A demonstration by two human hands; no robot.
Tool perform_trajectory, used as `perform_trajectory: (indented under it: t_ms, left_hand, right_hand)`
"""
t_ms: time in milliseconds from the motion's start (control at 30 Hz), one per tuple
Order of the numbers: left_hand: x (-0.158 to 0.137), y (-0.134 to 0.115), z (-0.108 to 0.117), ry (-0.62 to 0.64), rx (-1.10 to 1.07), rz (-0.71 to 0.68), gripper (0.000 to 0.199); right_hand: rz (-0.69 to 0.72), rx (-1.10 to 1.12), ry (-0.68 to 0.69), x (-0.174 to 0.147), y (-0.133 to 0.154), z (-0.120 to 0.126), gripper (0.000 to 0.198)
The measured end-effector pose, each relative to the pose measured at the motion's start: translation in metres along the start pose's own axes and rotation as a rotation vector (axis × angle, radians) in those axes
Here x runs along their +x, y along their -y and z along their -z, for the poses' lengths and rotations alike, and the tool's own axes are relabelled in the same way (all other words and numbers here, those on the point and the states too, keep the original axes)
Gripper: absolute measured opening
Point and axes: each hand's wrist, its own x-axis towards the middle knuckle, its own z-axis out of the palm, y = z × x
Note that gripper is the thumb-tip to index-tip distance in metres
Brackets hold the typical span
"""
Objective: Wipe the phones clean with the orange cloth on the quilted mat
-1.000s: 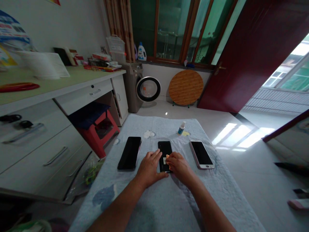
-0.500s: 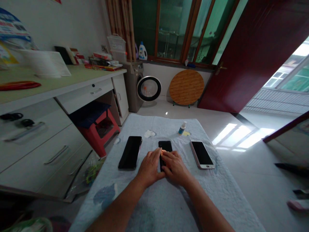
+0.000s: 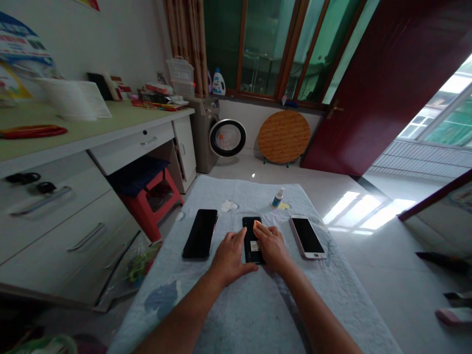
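A black smartphone (image 3: 249, 253) lies on the cloth-covered table, its back up with a pale label on it. My left hand (image 3: 230, 253) braces it, fingers along the left edge and thumb at the lower end. Pressed under the fingertips of my right hand (image 3: 273, 246) is a small orange cloth (image 3: 255, 225), resting on the right side of the phone's back. To the left lies a larger black phone (image 3: 200, 233), screen up. A white phone (image 3: 308, 237) with a dark screen is on the right. Behind stands a small spray bottle (image 3: 278, 198) with a white cap.
A light blue cloth (image 3: 258, 314) with printed patches covers the table. At left are a white-drawered desk (image 3: 55, 196) and a red stool (image 3: 157, 196). Farther back are a washing machine (image 3: 206, 132) with its door open and a round wooden tabletop (image 3: 283, 136) leaning on the wall.
My right hand has moved right with the orange cloth, away from my left fingers. The pale label on the phone's back now shows. My left hand stays at the phone.
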Motion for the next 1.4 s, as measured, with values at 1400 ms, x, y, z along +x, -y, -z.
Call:
perform_trajectory:
  t_ms: [1400]
  left_hand:
    - [-0.002, -0.006, 0.004, 0.055, 0.135, 0.005, 0.079]
  right_hand:
    - [-0.065, -0.086, 0.085, 0.078, -0.022, 0.004, 0.033]
